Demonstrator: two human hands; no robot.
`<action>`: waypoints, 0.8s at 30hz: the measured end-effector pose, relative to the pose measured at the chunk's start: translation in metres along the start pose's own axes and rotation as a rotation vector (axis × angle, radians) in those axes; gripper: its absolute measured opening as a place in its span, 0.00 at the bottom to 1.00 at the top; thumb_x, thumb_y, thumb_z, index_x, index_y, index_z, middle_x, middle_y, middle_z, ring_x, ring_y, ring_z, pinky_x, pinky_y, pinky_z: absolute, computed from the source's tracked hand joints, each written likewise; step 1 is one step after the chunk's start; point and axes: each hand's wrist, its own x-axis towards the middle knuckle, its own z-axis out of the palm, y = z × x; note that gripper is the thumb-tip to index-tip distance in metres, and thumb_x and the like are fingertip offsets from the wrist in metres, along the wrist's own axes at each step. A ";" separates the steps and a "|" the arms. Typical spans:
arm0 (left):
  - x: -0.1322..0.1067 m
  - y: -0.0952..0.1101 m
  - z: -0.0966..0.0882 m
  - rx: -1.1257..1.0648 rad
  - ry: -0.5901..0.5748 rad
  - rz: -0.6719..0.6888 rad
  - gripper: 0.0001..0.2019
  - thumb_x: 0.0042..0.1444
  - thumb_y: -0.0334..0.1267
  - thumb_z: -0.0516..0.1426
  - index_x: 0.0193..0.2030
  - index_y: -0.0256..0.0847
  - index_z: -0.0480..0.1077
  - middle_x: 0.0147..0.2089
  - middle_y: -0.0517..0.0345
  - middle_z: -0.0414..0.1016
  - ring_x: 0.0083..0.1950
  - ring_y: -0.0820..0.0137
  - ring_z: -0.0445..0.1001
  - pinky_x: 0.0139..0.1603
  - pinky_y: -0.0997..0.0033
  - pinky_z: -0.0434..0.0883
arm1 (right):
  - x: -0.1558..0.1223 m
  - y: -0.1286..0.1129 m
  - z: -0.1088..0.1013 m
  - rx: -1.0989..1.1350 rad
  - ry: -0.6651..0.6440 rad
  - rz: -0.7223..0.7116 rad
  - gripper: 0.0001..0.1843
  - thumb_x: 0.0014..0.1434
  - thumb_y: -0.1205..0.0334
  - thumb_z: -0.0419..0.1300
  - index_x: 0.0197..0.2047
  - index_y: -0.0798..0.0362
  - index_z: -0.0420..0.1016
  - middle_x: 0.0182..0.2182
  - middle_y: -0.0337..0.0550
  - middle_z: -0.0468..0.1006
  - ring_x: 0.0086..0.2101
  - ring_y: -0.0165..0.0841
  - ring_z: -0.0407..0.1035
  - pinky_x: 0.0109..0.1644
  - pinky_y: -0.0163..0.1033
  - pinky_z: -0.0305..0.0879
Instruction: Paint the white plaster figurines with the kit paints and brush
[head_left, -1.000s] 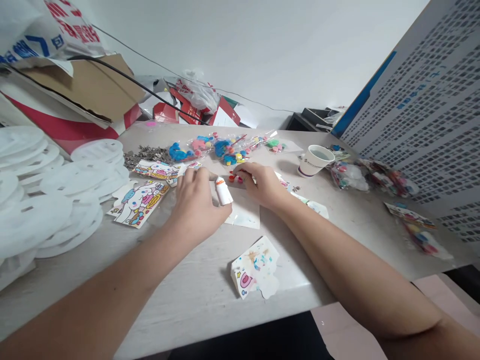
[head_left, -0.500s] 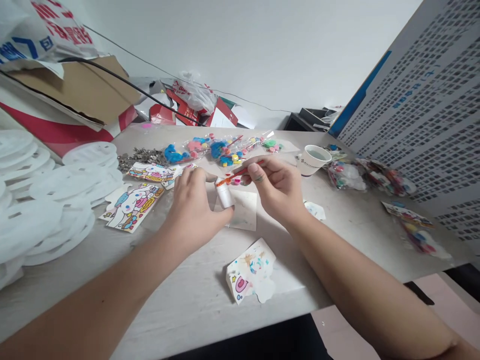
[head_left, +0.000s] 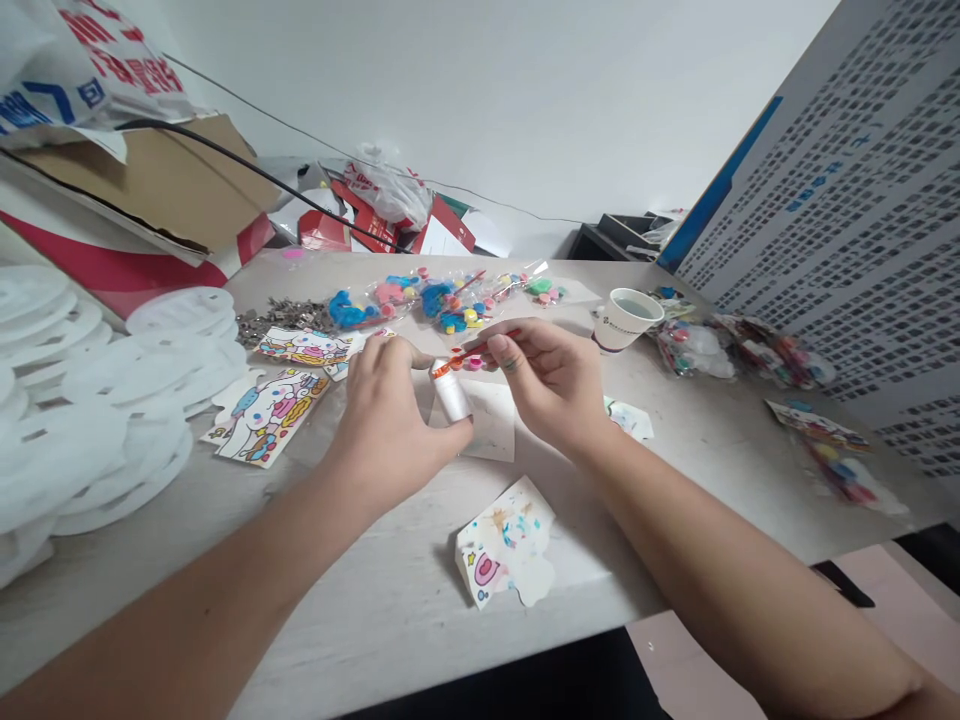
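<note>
My left hand [head_left: 390, 415] is closed around a small white bottle with an orange tip [head_left: 452, 391], holding it tilted above a white sheet [head_left: 491, 428] on the table. My right hand [head_left: 547, 380] pinches a thin red-handled brush [head_left: 480, 348], whose tip sits at the bottle's orange mouth. A partly coloured paper cut-out [head_left: 506, 541] lies near the table's front edge, below both hands.
Coloured cartoon cut-outs [head_left: 266, 410] lie left of the hands, beside stacks of white discs [head_left: 90, 400]. Clear bags of coloured paint pots [head_left: 442, 295] sit behind, a paper cup of water [head_left: 626, 318] at right, more bags [head_left: 750, 355] beyond, cardboard boxes [head_left: 150, 190] at back left.
My right hand lifted the red brush off the table and brought its tip to the bottle's mouth. My left hand has kept hold of the bottle and shifted slightly.
</note>
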 end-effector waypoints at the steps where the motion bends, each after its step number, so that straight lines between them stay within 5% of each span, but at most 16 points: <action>1: 0.000 0.000 0.000 0.000 -0.001 0.000 0.23 0.41 0.37 0.65 0.43 0.44 0.60 0.47 0.53 0.67 0.52 0.57 0.69 0.50 0.55 0.70 | 0.000 0.000 0.000 0.007 0.012 -0.005 0.07 0.66 0.62 0.59 0.42 0.53 0.79 0.36 0.43 0.83 0.35 0.28 0.78 0.41 0.36 0.76; 17: 0.000 0.001 0.000 -0.029 0.010 0.021 0.24 0.40 0.38 0.66 0.42 0.45 0.60 0.46 0.55 0.66 0.52 0.56 0.69 0.50 0.54 0.69 | -0.004 -0.003 -0.001 -0.083 -0.064 -0.069 0.07 0.66 0.60 0.59 0.43 0.50 0.78 0.38 0.43 0.83 0.38 0.32 0.77 0.45 0.41 0.76; 24: 0.000 0.002 -0.001 -0.062 0.009 -0.001 0.25 0.39 0.36 0.67 0.42 0.45 0.59 0.46 0.55 0.66 0.52 0.58 0.69 0.50 0.55 0.69 | 0.000 -0.004 -0.005 -0.064 0.029 -0.048 0.09 0.68 0.58 0.57 0.41 0.52 0.77 0.37 0.43 0.83 0.35 0.29 0.76 0.41 0.38 0.75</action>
